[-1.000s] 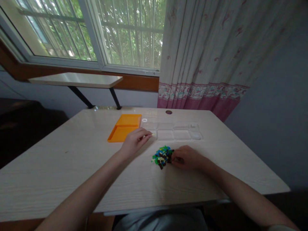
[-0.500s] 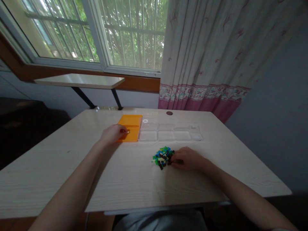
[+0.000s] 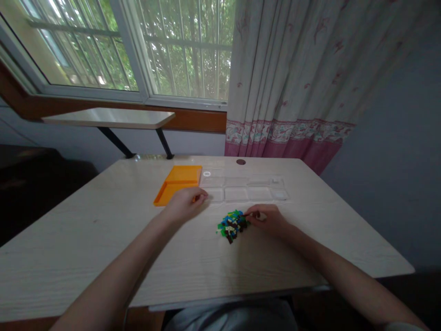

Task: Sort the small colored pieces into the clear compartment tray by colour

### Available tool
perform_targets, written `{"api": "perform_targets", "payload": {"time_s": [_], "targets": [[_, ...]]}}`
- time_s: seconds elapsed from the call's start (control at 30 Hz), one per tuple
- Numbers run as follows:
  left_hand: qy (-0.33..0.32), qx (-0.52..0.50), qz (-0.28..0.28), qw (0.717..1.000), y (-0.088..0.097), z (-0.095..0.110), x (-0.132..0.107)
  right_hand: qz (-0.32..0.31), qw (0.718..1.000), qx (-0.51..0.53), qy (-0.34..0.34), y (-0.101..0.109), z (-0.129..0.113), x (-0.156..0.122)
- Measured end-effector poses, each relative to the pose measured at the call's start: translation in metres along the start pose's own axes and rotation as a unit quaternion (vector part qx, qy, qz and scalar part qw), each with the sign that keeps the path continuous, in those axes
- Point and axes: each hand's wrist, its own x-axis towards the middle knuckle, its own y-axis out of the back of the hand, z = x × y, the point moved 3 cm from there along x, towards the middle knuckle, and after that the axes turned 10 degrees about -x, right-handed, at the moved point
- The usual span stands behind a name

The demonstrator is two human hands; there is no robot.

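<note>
A small heap of mixed building bricks (image 3: 231,225), in green, blue, dark brown, yellow and cream, lies on the table. At its right edge my right hand (image 3: 270,219) pinches what looks like a small dark brown brick. My left hand (image 3: 186,202) hovers by the front right corner of the orange tray (image 3: 186,174), partly covering it. Its fingers are curled together; whatever may be between them is too small to make out. Just right of that hand is a clear plastic tray (image 3: 236,201) with several shallow compartments.
A white ring (image 3: 206,174) sits at the clear tray's back left. The pale wooden table (image 3: 113,243) carries a raised shelf (image 3: 113,116) on black legs at the back left. Behind the table are a barred window and a patterned curtain (image 3: 268,131).
My left hand has moved right, from over the orange tray to the clear tray's left end. My right hand has lifted slightly at the heap, with a dark brick now at its fingertips.
</note>
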Motion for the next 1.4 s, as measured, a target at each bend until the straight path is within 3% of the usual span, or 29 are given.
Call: {"api": "perform_targets", "payload": {"time_s": [0.1,0.23,0.43,0.93,1.07,1.2,1.4], "targets": [[-0.086,-0.066,-0.070,0.992,-0.031,0.040,-0.008,0.033,0.999,0.014,0.002,0.000,0.000,0.001],[-0.107,-0.109,-0.100,0.983,-0.046,0.065,-0.013,0.036,0.999,0.022,0.026,-0.006,-0.002,0.002],[-0.096,-0.116,-0.079,0.985,-0.042,0.067,-0.012,0.035,0.998,0.031,0.038,-0.016,-0.007,0.003],[-0.183,-0.070,-0.074,0.978,-0.045,0.068,-0.015,0.025,0.999,0.001,0.035,-0.016,-0.008,0.004],[-0.177,-0.037,-0.044,0.983,-0.038,0.059,-0.012,0.023,0.999,0.010,0.032,-0.010,-0.006,0.005],[-0.155,-0.026,0.031,0.987,-0.023,0.046,-0.010,0.033,0.999,0.001,0.040,-0.006,0.000,0.005],[-0.132,-0.026,0.137,0.981,-0.010,0.039,-0.010,-0.026,0.998,-0.041,0.040,-0.012,0.011,0.006]]}}
